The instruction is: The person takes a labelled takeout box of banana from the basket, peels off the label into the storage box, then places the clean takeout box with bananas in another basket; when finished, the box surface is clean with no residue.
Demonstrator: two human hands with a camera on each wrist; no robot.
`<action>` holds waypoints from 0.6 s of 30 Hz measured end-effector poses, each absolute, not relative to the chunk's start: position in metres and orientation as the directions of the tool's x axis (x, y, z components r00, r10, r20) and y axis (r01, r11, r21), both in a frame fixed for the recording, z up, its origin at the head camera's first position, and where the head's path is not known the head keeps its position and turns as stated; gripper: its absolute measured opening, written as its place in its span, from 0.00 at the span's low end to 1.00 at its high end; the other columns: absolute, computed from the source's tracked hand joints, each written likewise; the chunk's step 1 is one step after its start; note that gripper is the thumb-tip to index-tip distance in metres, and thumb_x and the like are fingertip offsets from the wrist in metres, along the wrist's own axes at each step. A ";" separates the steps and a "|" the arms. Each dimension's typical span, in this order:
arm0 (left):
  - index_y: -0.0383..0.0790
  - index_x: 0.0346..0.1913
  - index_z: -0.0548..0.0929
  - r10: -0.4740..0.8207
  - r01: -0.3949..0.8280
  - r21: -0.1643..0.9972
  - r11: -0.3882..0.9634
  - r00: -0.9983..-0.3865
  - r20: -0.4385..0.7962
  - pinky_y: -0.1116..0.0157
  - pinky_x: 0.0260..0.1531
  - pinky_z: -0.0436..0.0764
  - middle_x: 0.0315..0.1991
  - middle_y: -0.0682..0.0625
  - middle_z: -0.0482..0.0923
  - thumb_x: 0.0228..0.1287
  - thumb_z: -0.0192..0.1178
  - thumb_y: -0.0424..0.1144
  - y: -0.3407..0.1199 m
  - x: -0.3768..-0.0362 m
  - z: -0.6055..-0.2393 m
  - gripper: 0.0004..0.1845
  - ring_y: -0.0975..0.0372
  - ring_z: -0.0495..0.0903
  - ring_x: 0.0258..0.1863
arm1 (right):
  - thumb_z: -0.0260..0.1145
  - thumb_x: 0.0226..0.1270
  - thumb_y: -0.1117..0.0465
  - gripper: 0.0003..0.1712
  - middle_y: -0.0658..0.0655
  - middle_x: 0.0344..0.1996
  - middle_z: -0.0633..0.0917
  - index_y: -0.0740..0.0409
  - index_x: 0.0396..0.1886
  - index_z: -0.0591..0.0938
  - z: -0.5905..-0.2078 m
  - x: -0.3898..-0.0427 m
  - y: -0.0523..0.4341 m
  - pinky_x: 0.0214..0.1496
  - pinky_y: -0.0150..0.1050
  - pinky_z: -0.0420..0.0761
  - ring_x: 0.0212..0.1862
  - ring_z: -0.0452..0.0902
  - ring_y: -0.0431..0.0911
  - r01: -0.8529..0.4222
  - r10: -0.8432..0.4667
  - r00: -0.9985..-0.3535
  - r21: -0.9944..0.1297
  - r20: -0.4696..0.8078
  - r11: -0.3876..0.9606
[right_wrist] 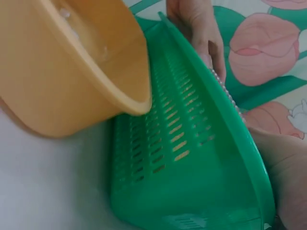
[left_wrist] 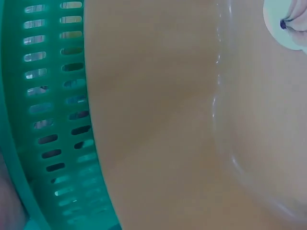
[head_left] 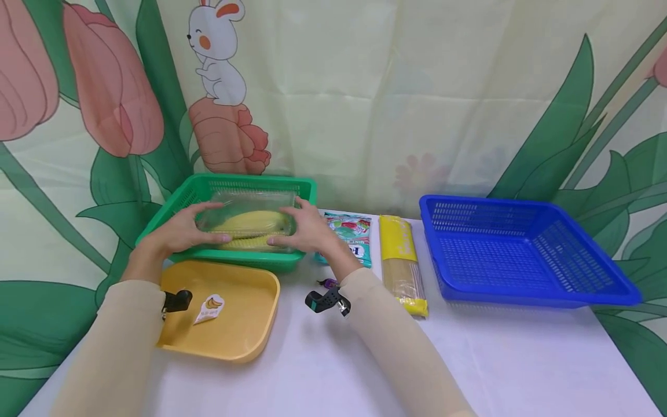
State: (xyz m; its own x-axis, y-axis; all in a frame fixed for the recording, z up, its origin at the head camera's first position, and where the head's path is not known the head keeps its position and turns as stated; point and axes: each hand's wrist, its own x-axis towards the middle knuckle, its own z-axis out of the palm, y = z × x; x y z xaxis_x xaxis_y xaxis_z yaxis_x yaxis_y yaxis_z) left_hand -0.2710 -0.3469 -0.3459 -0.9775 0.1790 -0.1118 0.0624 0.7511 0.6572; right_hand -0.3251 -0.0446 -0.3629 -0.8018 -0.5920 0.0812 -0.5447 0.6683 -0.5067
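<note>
A clear plastic box (head_left: 255,200) sits at the green basket (head_left: 245,259), and both hands hold it by its ends. My left hand (head_left: 182,229) grips the left end, thumb at the near side and fingers at the far side. At the opposite end, my right hand (head_left: 308,227) grips likewise. Through the plastic show a yellow banana (head_left: 255,222) and what looks like corn (head_left: 249,244); whether they lie inside the box or under it I cannot tell. In the right wrist view, the basket's wall (right_wrist: 177,139) hides most of the box.
A yellow-orange tray (head_left: 239,313) with a banana sticker (head_left: 212,306) stands before the green basket. Right of it lie a small purple item (head_left: 328,283), a teal packet (head_left: 356,231) and a yellow noodle-like pack (head_left: 398,237). A blue basket (head_left: 490,281) stands far right.
</note>
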 end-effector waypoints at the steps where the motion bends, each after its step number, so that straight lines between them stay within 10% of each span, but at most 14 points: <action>1: 0.45 0.82 0.56 0.179 0.057 0.653 0.756 -0.976 -0.121 0.30 0.65 0.65 0.81 0.31 0.43 0.63 0.71 0.57 -0.347 -0.271 -0.346 0.52 0.32 0.54 0.74 | 0.67 0.64 0.30 0.47 0.60 0.83 0.51 0.47 0.77 0.71 -0.363 -0.325 -0.045 0.75 0.70 0.56 0.82 0.47 0.60 -0.539 -0.589 -0.806 -0.492 0.065 0.684; 18: 0.37 0.74 0.70 0.237 0.173 0.499 0.849 -0.969 -0.068 0.30 0.71 0.54 0.82 0.34 0.44 0.63 0.70 0.60 -0.347 -0.278 -0.348 0.44 0.32 0.46 0.78 | 0.59 0.61 0.20 0.47 0.49 0.81 0.57 0.35 0.76 0.71 -0.362 -0.330 -0.051 0.74 0.67 0.63 0.80 0.55 0.53 -0.547 -0.584 -0.812 -0.358 0.008 0.756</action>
